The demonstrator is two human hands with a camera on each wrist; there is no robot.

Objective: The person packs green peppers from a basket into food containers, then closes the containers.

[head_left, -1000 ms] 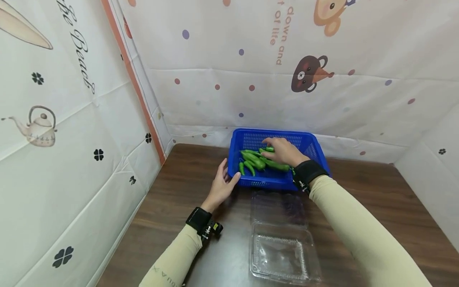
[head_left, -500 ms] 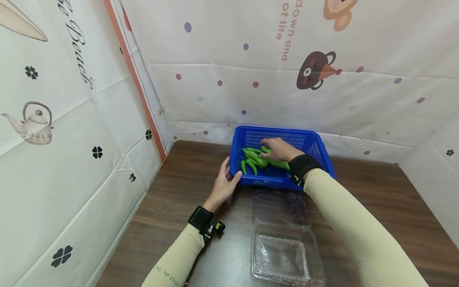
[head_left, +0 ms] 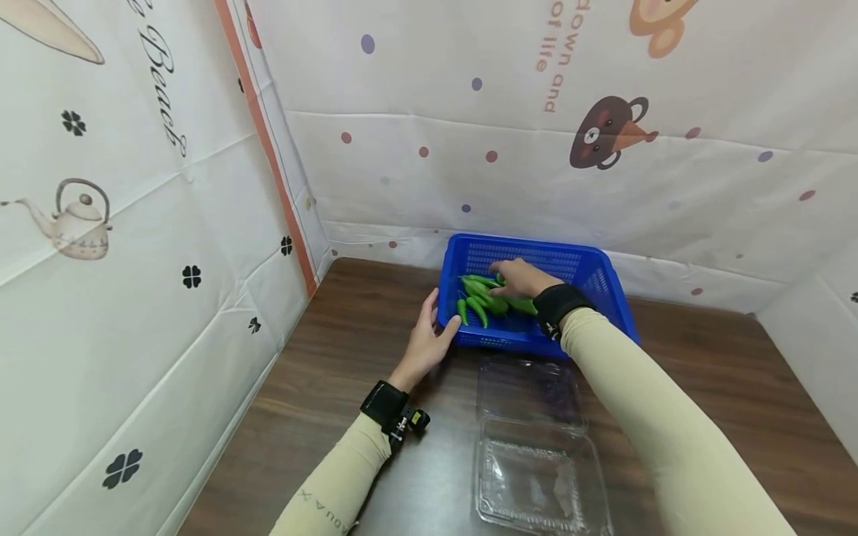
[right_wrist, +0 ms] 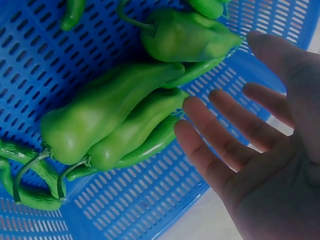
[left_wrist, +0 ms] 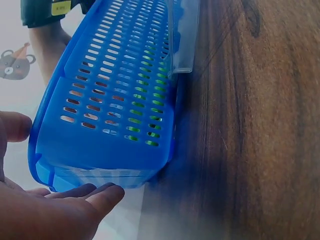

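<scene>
A blue plastic basket [head_left: 543, 342] with slotted walls stands at the back of the table. Several green peppers [right_wrist: 105, 110], large and small, lie inside it. My left hand [head_left: 426, 344] holds the basket's near left corner, thumb at the rim and fingers along the outer end wall. My right hand [right_wrist: 265, 155] reaches into the basket above the peppers. Its fingers are extended and spread, their tips close to the pepper ends, with nothing held; whether they touch cannot be told. In the head view, this hand and its wrist strap hide part of the peppers.
In front of the basket lies an unfolded clear plastic clamshell box [head_left: 479, 476], its lid [head_left: 529, 387] towards the basket. The brown wooden table [head_left: 322, 350] meets printed white sheets [head_left: 402, 179] at the back and sides.
The head view has shifted slightly, so the scene sits further right. My right hand has moved a little left and deeper over the peppers. The left hand stays at the basket corner.
</scene>
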